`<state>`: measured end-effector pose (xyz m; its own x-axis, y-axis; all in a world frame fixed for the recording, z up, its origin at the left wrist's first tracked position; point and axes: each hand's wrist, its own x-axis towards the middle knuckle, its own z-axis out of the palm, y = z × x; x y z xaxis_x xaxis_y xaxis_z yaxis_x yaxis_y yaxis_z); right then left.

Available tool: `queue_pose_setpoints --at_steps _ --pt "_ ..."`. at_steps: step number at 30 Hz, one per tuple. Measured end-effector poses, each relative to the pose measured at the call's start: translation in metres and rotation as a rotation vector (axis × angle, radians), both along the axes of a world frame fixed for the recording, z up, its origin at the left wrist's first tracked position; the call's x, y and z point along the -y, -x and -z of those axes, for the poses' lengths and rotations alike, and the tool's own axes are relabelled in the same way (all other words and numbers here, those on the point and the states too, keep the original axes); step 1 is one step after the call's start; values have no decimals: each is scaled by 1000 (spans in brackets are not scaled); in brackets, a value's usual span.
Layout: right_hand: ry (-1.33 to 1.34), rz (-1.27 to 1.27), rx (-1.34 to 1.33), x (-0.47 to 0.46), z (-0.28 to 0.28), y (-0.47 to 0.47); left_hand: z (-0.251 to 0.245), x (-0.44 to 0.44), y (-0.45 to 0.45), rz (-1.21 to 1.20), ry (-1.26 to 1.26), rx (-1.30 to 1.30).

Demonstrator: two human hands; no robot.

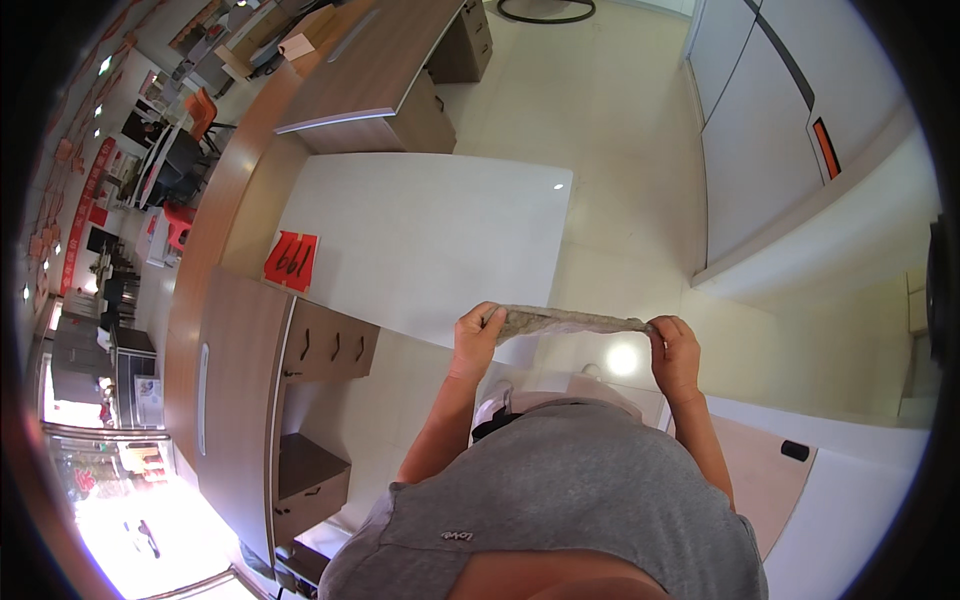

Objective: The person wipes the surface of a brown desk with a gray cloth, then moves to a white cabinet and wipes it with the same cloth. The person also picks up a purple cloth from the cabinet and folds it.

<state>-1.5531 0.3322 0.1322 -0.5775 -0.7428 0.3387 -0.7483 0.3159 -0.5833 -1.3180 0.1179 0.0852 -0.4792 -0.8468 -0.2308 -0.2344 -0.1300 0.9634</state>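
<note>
A greyish-brown cloth [570, 320] is stretched between my two hands in front of my body. My left hand [478, 337] pinches its wider end, thumb on top. At the narrower, bunched end, my right hand [673, 352] grips the cloth between thumb and fingers. The strip hangs in the air at the near right corner of a white table [427, 232], partly over the pale tiled floor [630, 195]. Whether the cloth touches the tabletop cannot be told.
A red paper sign [291, 261] with handwriting is fixed at the table's left side. Wood-grain desks with drawers stand beyond [375, 67] and at the left [240, 390]. White cabinet doors [765, 142] rise on the right, with a white ledge [810, 412] near my right elbow.
</note>
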Motion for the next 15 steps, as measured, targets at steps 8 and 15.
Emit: queue_pose_setpoints --at_steps 8,15 --pt "74 51 707 -34 10 74 -39 -46 74 -151 160 -1" --pt "274 -11 1173 -16 17 94 -30 -37 84 -241 143 -72"
